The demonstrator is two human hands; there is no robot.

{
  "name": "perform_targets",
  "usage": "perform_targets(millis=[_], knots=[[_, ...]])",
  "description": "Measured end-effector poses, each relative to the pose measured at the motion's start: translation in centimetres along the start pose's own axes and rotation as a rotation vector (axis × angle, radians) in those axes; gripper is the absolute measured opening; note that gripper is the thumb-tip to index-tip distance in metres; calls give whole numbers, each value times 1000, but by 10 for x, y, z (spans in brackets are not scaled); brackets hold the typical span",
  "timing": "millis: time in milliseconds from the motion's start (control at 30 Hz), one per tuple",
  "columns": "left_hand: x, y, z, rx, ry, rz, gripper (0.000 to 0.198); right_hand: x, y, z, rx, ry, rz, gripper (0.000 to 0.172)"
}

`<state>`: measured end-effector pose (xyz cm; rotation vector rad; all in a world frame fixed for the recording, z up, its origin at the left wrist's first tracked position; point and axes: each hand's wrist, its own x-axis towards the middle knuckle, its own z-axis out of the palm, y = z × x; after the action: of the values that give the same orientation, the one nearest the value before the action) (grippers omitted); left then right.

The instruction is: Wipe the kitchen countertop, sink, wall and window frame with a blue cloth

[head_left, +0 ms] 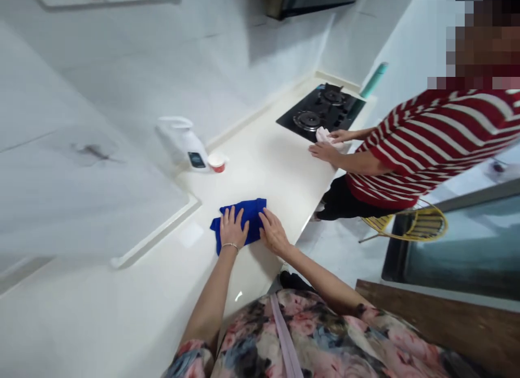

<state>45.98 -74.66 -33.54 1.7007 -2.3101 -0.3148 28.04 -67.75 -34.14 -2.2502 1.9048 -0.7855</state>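
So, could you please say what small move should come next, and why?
Perhaps the left hand could smooth the blue cloth leftward: its left edge looks uneven, that hand lies spread on top, and the right hand sits by the opposite edge.

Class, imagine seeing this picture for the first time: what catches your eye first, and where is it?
The bright blue cloth stands out first, lying on the pale countertop under the wearer's left hand, with the right hand at its edge. Next comes a co-worker's red-and-white striped shirt at the picture's right, near the black stove.
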Motion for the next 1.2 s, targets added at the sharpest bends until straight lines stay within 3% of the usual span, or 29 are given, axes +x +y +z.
perform_targets(millis=[200,367,600,700,800,900,1033,1200], knots=[[-108,-34,-21,4,44,-166,59,-2,-73,37,94,-248,-142,59],[-185,-50,-35,2,93,-373,59,-18,-122,48,169,-379,-380,60],[-302,-71,-50,59,147,-619,59,-70,-199,59,226,-564,-681,72],[-336,-71,-52,69,135,-666,60,-81,-217,57,267,-661,-747,76],[-342,-69,-52,96,131,-701,60,-82,-224,58,302,-713,-739,76],[-324,-76,-56,113,134,-703,61,-74,-225,63,305,-689,-697,76],[-279,-106,-67,59,111,-641,62,-47,-228,79,228,-607,-607,73],[-206,-146,-76,-19,101,-595,61,7,-226,107,145,-498,-495,71]])
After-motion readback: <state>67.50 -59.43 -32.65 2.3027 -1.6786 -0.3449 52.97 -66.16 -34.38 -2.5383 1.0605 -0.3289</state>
